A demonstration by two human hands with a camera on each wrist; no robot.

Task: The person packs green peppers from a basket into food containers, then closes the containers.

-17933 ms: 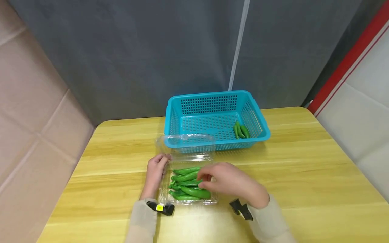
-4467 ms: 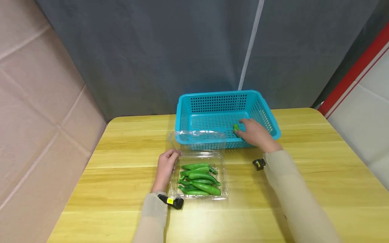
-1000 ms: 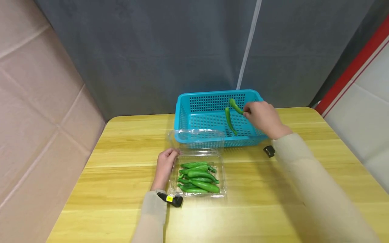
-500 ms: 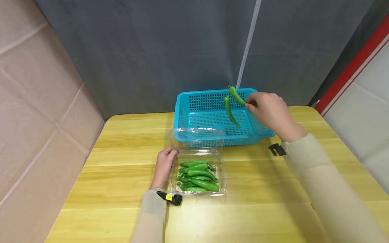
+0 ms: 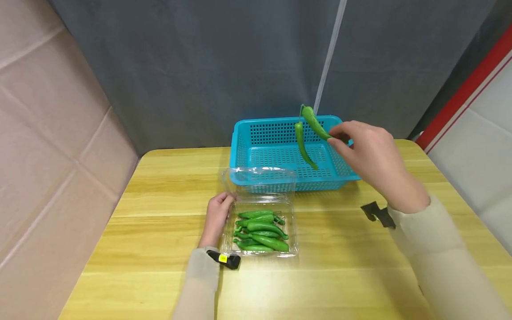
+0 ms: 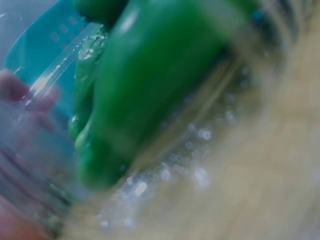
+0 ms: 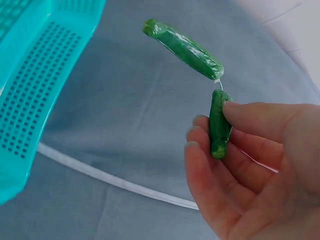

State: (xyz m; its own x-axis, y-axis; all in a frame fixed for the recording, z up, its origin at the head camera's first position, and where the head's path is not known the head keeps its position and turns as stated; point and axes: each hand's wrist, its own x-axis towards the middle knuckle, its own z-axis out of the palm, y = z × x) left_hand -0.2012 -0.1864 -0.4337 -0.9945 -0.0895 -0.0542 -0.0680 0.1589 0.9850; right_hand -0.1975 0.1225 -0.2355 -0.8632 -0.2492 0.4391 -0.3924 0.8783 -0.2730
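My right hand [image 5: 370, 153] pinches a green chili pepper [image 5: 314, 124] by its tip between thumb and fingers, raised over the basket's right end. A second pepper [image 5: 302, 144] hangs from its stem end; in the right wrist view a short thin string joins this dangling pepper [image 7: 187, 52] to the held pepper [image 7: 219, 125]. My left hand [image 5: 218, 215] pinches the left edge of a clear plastic clamshell box [image 5: 294, 231] near its hinge. Several green peppers [image 5: 266, 229] lie in the box, its lid standing open. The left wrist view is blurred.
Behind the box stands a blue perforated basket [image 5: 260, 122], which the clear lid [image 5: 260, 175] partly overlaps. A wooden table [image 5: 152, 231] carries everything. A dark grey curtain [image 5: 200, 66] closes off the back, with pale walls on both sides.
Over the last second my right hand has risen from the basket and come back towards me, lifting both joined peppers. Earlier, it reached into the basket. My left hand has stayed at the box.
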